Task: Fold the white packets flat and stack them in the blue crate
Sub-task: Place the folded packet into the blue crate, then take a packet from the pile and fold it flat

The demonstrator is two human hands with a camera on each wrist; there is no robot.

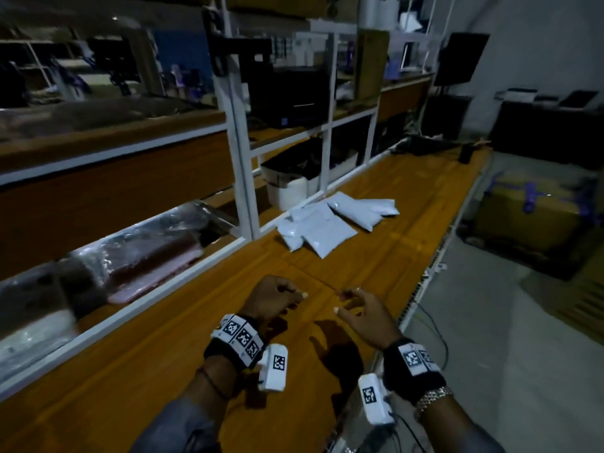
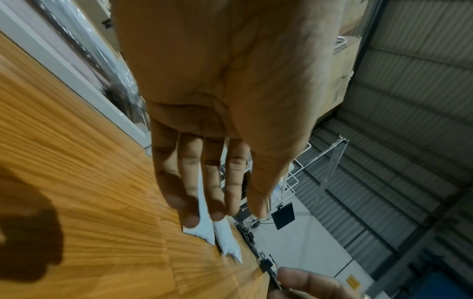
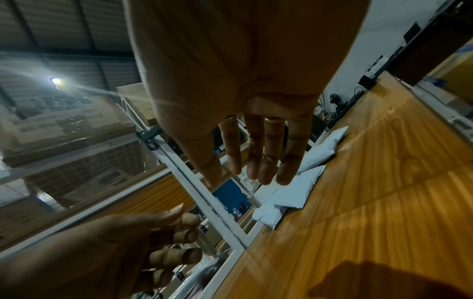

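Observation:
Several white packets (image 1: 333,220) lie in a loose overlapping heap on the wooden table (image 1: 183,348), beside the white rack frame and well beyond both hands. My left hand (image 1: 277,299) hovers over the bare table, fingers relaxed, holding nothing. My right hand (image 1: 359,305) hangs just to its right, also loose and empty. The left wrist view shows the left hand (image 2: 202,182) with fingers extended toward the packets (image 2: 204,230). In the right wrist view the right hand (image 3: 256,157) points at the packets (image 3: 294,192). I see no blue crate plainly in any view.
A white metal rack frame (image 1: 242,158) borders the table's left side. Behind it sit a white box (image 1: 287,184) and plastic-wrapped goods (image 1: 147,250). The table's right edge (image 1: 425,282) drops to the floor, where a taped cardboard box (image 1: 529,217) and cables lie.

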